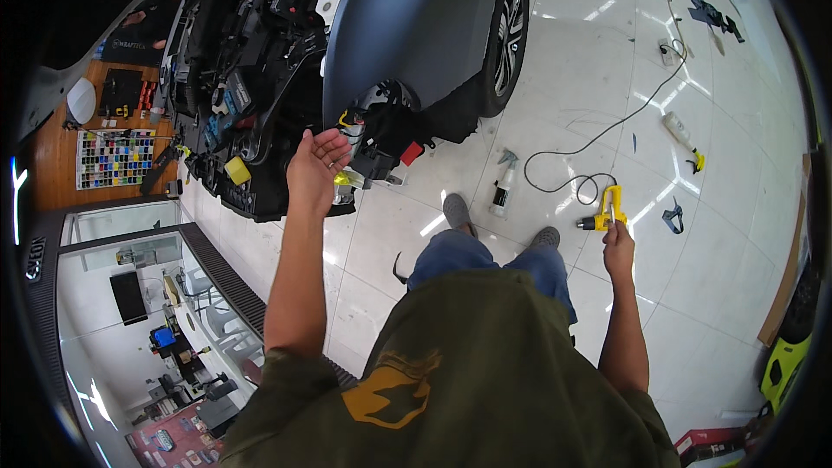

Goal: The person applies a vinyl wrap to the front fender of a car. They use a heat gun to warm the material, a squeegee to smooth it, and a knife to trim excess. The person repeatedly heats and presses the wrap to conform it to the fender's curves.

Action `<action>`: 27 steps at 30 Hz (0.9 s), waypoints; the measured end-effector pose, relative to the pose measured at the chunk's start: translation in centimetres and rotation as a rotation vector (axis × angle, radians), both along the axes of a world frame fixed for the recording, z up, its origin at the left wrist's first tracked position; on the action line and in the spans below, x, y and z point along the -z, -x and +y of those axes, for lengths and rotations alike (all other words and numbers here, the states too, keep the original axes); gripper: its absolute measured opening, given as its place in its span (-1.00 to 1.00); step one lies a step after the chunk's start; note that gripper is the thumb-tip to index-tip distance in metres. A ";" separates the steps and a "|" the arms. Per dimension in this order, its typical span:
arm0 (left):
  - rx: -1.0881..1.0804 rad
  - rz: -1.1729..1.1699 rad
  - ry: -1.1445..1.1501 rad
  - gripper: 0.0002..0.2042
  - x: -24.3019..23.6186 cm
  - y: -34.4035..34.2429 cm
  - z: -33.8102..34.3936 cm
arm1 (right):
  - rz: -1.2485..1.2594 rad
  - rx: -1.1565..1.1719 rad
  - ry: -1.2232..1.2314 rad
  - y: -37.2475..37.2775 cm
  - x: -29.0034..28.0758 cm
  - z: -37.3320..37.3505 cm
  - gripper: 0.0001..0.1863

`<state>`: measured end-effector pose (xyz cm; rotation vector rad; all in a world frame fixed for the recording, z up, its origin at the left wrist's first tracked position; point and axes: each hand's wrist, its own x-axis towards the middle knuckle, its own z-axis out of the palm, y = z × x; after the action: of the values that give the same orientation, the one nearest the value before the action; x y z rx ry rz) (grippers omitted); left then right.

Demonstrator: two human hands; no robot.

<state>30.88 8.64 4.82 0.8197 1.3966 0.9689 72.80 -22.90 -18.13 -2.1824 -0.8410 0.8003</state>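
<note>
- left hand [319,169], left of center: half-open, fingers loosely curled, by the matte blue-gray car fender [403,26], can't tell if touching
- right hand [618,251], right of center: gripping a slim whitish stick-like tool [612,204], yellow-and-black heat gun [598,222] just beyond

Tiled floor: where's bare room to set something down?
Bare tile lies between the car wheel and the dark cable, and again below the blue plastic piece. It's crowded around the yellow heat gun, nearer spray bottle and shoes.
</note>
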 end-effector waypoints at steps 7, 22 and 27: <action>0.235 0.814 -0.562 -0.69 4.4 3.5 -0.4 | 0.052 0.182 -0.023 -4.3 2.6 -6.5 -0.63; 0.625 1.005 -0.779 -0.86 5.5 4.2 2.9 | 1.130 0.469 -0.578 16.2 -13.3 1.5 -0.81; 1.011 0.192 -0.130 -0.66 12.5 -2.8 -10.9 | 1.104 0.326 -0.271 18.2 -13.9 2.9 -0.77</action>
<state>33.71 -2.31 -7.65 1.5308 0.8656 0.1887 54.55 -20.03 -4.21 -1.2568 -0.0161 1.3861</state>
